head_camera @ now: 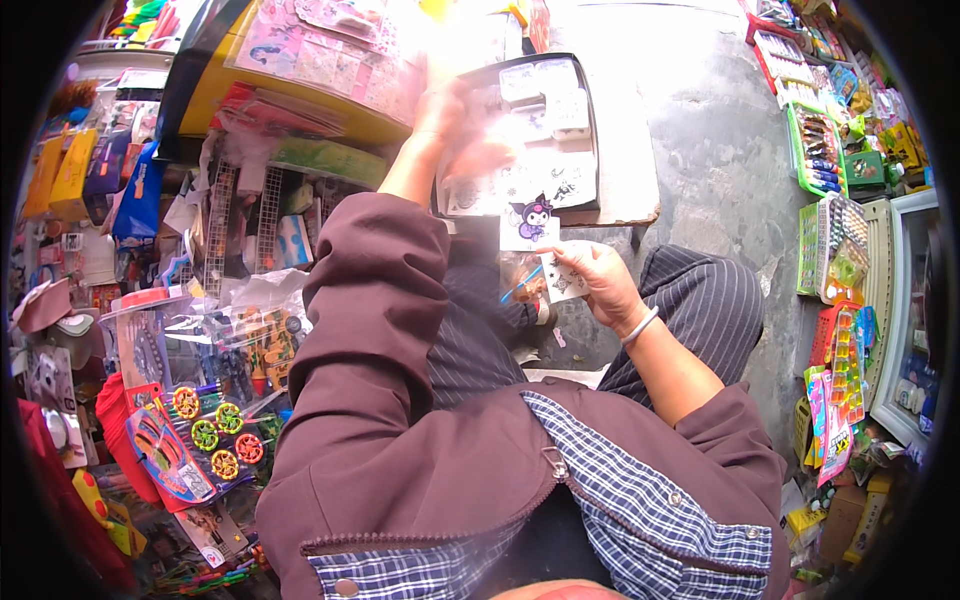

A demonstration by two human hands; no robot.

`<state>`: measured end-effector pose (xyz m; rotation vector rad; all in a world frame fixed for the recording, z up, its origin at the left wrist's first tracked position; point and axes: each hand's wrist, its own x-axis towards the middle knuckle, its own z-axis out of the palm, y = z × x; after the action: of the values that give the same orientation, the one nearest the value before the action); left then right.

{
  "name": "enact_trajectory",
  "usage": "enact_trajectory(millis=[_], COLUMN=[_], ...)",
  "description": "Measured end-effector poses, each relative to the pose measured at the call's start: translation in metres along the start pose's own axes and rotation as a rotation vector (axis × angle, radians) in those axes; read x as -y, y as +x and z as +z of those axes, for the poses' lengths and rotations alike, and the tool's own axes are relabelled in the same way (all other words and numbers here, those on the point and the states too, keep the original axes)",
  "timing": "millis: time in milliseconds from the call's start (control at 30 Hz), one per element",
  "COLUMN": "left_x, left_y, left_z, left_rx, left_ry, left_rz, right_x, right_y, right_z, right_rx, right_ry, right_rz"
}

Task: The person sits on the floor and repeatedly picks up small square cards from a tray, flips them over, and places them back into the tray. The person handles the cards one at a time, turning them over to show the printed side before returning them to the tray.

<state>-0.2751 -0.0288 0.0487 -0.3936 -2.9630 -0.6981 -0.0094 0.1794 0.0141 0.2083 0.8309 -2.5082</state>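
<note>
Between the thumb and fingers of my right hand [598, 277] is a small white card with black star-like designs [564, 279]. A card with a purple-and-black cartoon figure [531, 223] overlaps the black-rimmed box's near edge, close to my right fingertips; whether I hold it too is unclear. Behind these cards shows a clear plastic piece with a blue strip [521, 285]. My left hand [457, 127], blurred and overexposed, reaches over the left side of the black-rimmed box [598, 169]. Inside lie white printed cards [566, 184] and several small white packs [568, 112]. My left fingertips are too blurred to read.
The box rests on a pale board [634, 172]. To the left, a yellow carton [337, 97] carries pink sticker packs [330, 52]; packaged toys [214, 435] lie below. Goods in baskets [817, 150] and a glass-fronted cabinet [907, 315] line the right. Concrete floor [705, 135] runs between.
</note>
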Motion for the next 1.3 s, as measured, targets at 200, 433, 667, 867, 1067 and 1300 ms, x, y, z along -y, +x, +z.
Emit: enact_trajectory(millis=[200, 433, 667, 867, 1067, 1300], left_x=[-0.01, -0.028, -0.044, -0.027, -0.01, -0.002], left_y=[-0.022, -0.081, -0.099, -0.054, -0.033, -0.029], left_z=[0.006, -0.044, -0.053, -0.043, -0.005, 0.002], left_rx=[-0.251, 0.117, 0.033, -0.342, -0.298, -0.17], left_ry=[0.102, -0.467, -0.111, -0.14, 0.202, 0.343], left_rz=[0.223, -0.097, 0.006, 0.171, 0.099, 0.201], right_x=[-0.005, -0.002, -0.004, -0.005, -0.002, -0.004], right_y=[0.009, 0.004, 0.001, -0.007, -0.007, 0.0], right_z=[-0.003, 0.002, 0.005, 0.002, 0.0, -0.003], right_rx=[-0.066, -0.029, 0.047, 0.062, -0.037, -0.032], right_ry=[-0.015, -0.006, -0.076, -0.047, -0.078, -0.048], right_rz=[0.009, 0.036, 0.013, 0.016, -0.036, 0.015])
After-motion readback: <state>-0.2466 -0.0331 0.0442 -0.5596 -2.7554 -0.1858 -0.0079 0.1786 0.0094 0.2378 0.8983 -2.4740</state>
